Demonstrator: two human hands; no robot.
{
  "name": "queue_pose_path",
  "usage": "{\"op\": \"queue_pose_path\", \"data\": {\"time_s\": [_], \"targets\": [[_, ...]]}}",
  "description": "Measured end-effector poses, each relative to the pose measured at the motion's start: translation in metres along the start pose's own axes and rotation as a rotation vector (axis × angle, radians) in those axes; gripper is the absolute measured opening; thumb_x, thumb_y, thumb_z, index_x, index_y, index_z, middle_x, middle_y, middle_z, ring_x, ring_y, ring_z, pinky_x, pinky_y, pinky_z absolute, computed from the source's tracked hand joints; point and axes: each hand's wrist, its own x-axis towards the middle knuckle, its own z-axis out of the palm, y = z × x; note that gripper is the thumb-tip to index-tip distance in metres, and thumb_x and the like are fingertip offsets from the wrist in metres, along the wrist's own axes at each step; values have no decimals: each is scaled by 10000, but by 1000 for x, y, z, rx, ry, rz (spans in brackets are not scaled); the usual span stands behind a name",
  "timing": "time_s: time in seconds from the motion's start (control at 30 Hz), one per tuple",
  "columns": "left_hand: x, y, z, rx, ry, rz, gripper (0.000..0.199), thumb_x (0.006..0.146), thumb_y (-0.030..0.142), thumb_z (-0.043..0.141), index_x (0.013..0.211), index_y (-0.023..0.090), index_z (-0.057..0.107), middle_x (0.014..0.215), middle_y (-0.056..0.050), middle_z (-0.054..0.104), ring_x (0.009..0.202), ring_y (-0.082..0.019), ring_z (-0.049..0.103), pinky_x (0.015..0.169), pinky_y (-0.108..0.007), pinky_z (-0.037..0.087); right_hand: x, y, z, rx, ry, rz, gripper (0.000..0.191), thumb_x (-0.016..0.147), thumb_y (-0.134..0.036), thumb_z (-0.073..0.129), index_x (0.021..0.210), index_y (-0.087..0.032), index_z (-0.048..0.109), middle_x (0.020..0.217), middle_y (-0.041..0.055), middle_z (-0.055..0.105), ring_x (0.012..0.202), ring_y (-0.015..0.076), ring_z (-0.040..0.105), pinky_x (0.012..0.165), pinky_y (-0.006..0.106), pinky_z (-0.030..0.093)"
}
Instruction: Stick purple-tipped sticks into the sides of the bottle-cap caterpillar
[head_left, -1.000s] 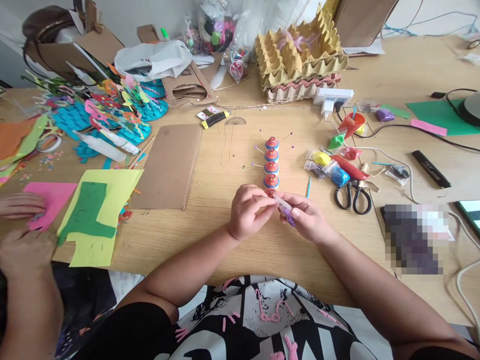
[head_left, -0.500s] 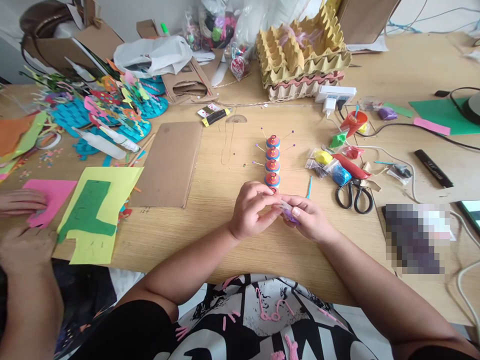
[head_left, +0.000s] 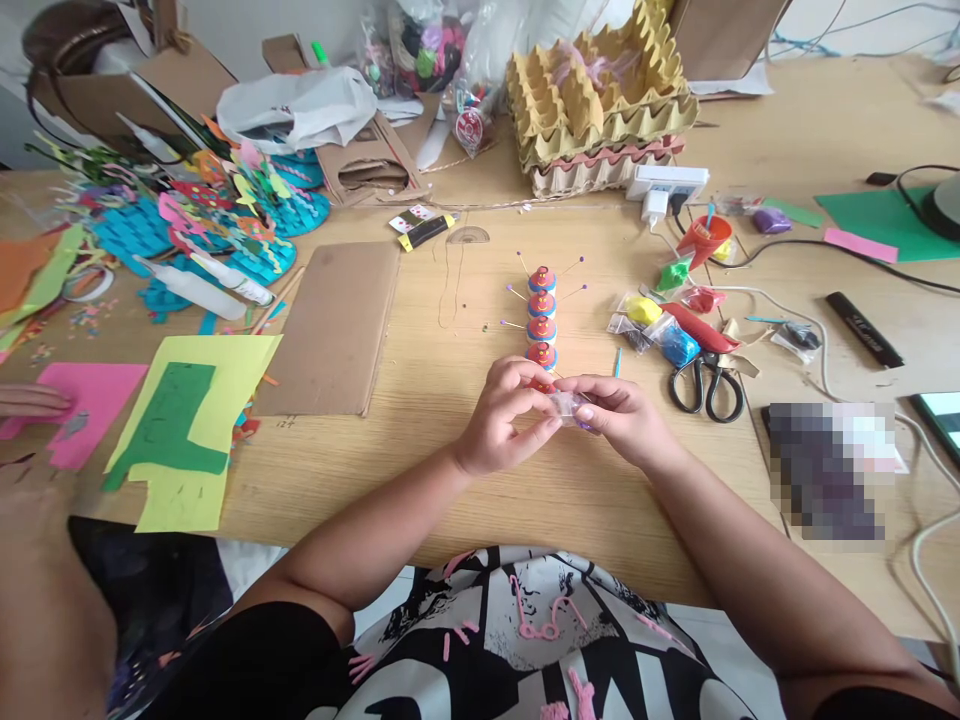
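Clear bag (head_left: 562, 402) pinched in both hands

Head view: left hand (head_left: 501, 418) has fingertips closed on the crinkly clear bag, purple showing; right hand (head_left: 624, 415) also closed on it. Bag near row of rounded red-and-blue figures (head_left: 541, 328). Red cup (head_left: 702, 242) holds blue stick (head_left: 709, 214); bumpy egg trays (head_left: 600, 135) hold wispy pink strands (head_left: 589, 70); plastic bags hold yellow lump (head_left: 643, 309), blue lump (head_left: 680, 346).

On my feed now: egg trays (head_left: 600, 120) stacked high, a white power strip (head_left: 679, 182) just right of them, a white plastic bag (head_left: 296, 108) well left of them.
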Motion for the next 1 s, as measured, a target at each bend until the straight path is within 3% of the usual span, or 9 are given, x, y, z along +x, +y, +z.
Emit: {"op": "queue_pose_path", "data": {"time_s": [0.1, 0.2, 0.4, 0.6, 0.77, 1.0], "targets": [[-1, -3, 0, 63, 105, -78, 128, 957, 331, 669, 891, 228, 710, 1065, -68, 629, 1096, -209, 586, 991, -414, 519, 1, 3, 2, 12, 14, -71, 544, 705, -380, 924, 1210, -249, 768, 1227, 76, 765, 1084, 210, 710, 1000, 360, 564], [-4, -7, 0, 0, 134, -125, 143, 968, 339, 657, 955, 234, 753, 1099, -79, 623, 1097, -206, 589, 935, -380, 539, 2, 5, 5, -42, 59, -130, 532, 745, -372, 897, 1237, -254, 734, 1246, 81, 744, 1111, 210, 695, 1009, 382, 566], [-9, -14, 4, -223, 100, -322, 204, 987, 330, 627, 966, 204, 786, 1143, -107, 651, 1160, -223, 623, 1001, -402, 546, 0, 2, 3, -487, 182, -422, 414, 840, -350, 819, 1227, -237, 725, 1134, 104, 694, 1081, 227, 646, 945, 391, 556], [-6, -15, 6, -442, 35, -436, 174, 927, 359, 716, 982, 218, 802, 1246, -122, 659, 1209, -238, 638, 1001, -399, 572, -4, -5, 6, -723, 127, -561, 291, 912, -269, 738, 1199, -221, 729, 979, 83, 679, 832, 175, 634, 679, 306, 541], [-4, -12, 6, -512, 2, -534, 202, 874, 374, 783, 991, 213, 820, 1100, -96, 725, 1075, -203, 698, 941, -340, 581, -5, -6, 8, -781, 71, -680, 308, 919, -208, 725, 1226, -234, 711, 961, 69, 667, 848, 172, 647, 699, 306, 568], [-4, -11, 5, -528, -68, -555, 237, 807, 420, 840, 949, 230, 835, 1060, -84, 729, 1038, -203, 704, 916, -331, 578, -9, -5, 8, -887, 62, -716, 392, 925, -258, 724, 1313, -259, 673, 1028, 90, 644, 939, 211, 666, 777, 362, 616]]}}
